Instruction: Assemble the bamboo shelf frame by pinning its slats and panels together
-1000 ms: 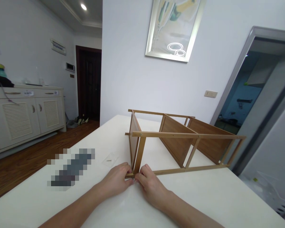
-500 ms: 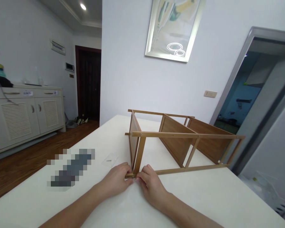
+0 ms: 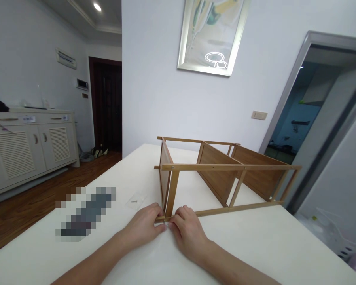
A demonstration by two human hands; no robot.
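Note:
A wooden shelf rack point(image 3: 208, 168) lies on its side on the white table, its frame running away to the right. My left hand point(image 3: 145, 223) is closed around the near end of its lower rail, thumb in front. Beside it, the fingers of my right hand point(image 3: 190, 227) are pinched together at the same corner. A tiny shiny piece, seemingly a screw point(image 3: 165, 222), shows between my two thumbs at the joint; its far end is hidden. Left of the rack, a small clear bag point(image 3: 135, 200) lies on the table with a screw in or on it.
A pixelated dark object point(image 3: 87, 213) lies on the left part of the white table point(image 3: 237, 253). Beyond the table's left edge stands a white cabinet point(image 3: 32, 146). A wall with a framed picture rises behind. White plastic things point(image 3: 323, 227) sit low beyond the right edge.
The view has turned slightly to the right, so everything sits a little further left. Both hands stay at the rack's corner; the shiny piece between the thumbs shows a bit more clearly.

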